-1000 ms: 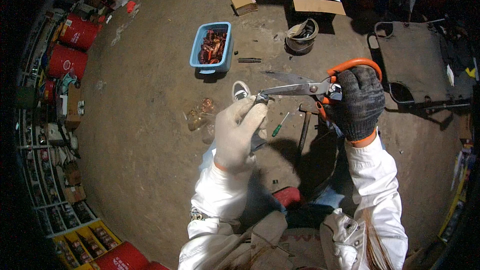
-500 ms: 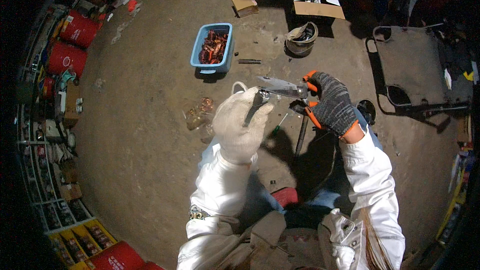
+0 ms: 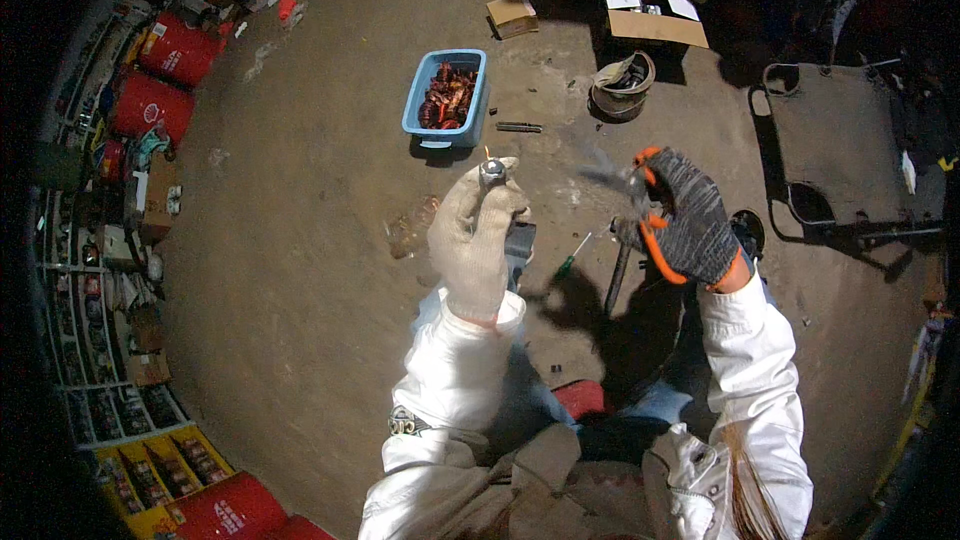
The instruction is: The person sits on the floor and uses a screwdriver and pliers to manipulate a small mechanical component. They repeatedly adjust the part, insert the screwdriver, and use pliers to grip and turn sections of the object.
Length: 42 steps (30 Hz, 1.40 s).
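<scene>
My left hand [image 3: 468,250], in a cream knit glove, is closed around a small dark part [image 3: 492,172] with a round shiny end facing up. A thin copper-coloured strand sticks up beside that end. My right hand [image 3: 695,220], in a dark grey glove with an orange cuff, grips shears with orange handles [image 3: 662,255]. Their blades are smeared by motion and stand apart from the part. Beneath the right hand is a dark rod-like handle [image 3: 617,275]. A screwdriver [image 3: 567,265] with a green grip lies on the floor between my hands.
Ahead stands a blue plastic bin [image 3: 478,115] of reddish-brown copper-looking pieces. A bucket [image 3: 620,105], an opened carton [image 3: 655,28] and a small cardboard box [image 3: 514,16] are farther off. A grey folding frame [image 3: 835,140] is at right; red drums [image 3: 150,110] and shelves line the left.
The shears' blades have drawn away from the part in my left hand. My left hand has turned, so the part's round end now faces up. The whole view has shifted slightly.
</scene>
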Tool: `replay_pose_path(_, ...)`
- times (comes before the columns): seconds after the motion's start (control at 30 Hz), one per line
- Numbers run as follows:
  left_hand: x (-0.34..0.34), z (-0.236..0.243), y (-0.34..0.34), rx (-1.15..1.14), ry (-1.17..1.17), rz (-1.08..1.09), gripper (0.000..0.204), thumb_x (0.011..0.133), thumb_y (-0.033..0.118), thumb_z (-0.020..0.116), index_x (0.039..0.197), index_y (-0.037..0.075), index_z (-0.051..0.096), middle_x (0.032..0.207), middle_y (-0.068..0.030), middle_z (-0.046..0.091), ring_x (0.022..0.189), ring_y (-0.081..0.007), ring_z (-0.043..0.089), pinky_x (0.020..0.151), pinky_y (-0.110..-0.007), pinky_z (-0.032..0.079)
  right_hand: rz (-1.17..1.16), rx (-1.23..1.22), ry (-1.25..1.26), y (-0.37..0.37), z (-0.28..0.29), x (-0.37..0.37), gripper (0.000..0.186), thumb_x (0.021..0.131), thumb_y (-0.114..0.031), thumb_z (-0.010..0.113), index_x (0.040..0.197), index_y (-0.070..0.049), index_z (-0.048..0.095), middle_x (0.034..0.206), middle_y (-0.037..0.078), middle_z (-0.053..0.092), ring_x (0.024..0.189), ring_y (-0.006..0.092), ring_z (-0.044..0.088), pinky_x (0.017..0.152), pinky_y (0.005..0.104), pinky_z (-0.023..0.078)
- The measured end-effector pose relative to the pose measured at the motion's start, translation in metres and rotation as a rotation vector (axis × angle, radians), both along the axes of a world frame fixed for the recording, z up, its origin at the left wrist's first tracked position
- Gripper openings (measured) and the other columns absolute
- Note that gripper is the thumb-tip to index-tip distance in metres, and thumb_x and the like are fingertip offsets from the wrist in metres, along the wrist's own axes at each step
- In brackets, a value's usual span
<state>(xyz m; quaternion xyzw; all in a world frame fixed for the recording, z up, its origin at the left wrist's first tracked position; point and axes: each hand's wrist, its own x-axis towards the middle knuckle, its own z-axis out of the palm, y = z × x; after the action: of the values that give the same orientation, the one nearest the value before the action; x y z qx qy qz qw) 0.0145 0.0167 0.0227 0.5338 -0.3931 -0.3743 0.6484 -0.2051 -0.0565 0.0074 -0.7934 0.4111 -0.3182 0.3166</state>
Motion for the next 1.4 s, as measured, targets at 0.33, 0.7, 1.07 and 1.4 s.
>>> replay_pose_path(0.33, 0.0, -0.002, 0.005, 0.039, -0.044, -0.165, 0.021, 0.086, 0.003, 0.06, 0.107, 0.0, 0.065, 0.088, -0.0022, 0.063, 0.08, -0.0097, 0.058, 0.073, -0.023, 0.048, 0.111, -0.081, 0.106, 0.004, 0.001, 0.0, 0.062, 0.066, -0.021, 0.082, 0.118, 0.0, 0.057, 0.109, 0.021, 0.061, 0.095, 0.0332, 0.062, 0.087, 0.0381, 0.05)
replay_pose_path(0.7, 0.005, -0.002, -0.004, -0.428, -0.715, -0.008, 0.029, 0.072, 0.004, 0.071, 0.101, 0.003, 0.068, 0.092, -0.0079, 0.066, 0.088, -0.0232, 0.061, 0.086, -0.035, 0.047, -0.011, 0.051, -0.114, -0.004, -0.003, -0.005, 0.033, 0.089, -0.023, 0.063, 0.113, -0.001, 0.06, 0.083, 0.01, 0.059, 0.076, 0.0205, 0.057, 0.069, 0.0298, 0.048)
replay_pose_path(1.07, -0.006, 0.001, -0.01, -0.441, -0.961, -0.183, 0.036, 0.068, 0.009, 0.068, 0.104, 0.01, 0.07, 0.093, -0.0089, 0.065, 0.092, -0.0295, 0.059, 0.093, -0.044, 0.042, 0.216, 0.674, -0.677, 0.005, -0.007, 0.011, 0.031, 0.082, -0.022, 0.074, 0.104, -0.002, 0.064, 0.087, 0.006, 0.068, 0.078, 0.0138, 0.062, 0.068, 0.0283, 0.051)
replay_pose_path(1.4, -0.007, -0.001, -0.011, -0.418, -0.897, -0.256, 0.04, 0.067, 0.005, 0.069, 0.106, 0.005, 0.067, 0.096, -0.0111, 0.065, 0.092, -0.0326, 0.06, 0.089, -0.042, 0.045, 0.197, 0.662, -0.55, 0.006, 0.005, 0.014, 0.027, 0.08, -0.024, 0.075, 0.096, -0.003, 0.069, 0.079, 0.005, 0.069, 0.07, 0.0132, 0.064, 0.06, 0.0277, 0.052)
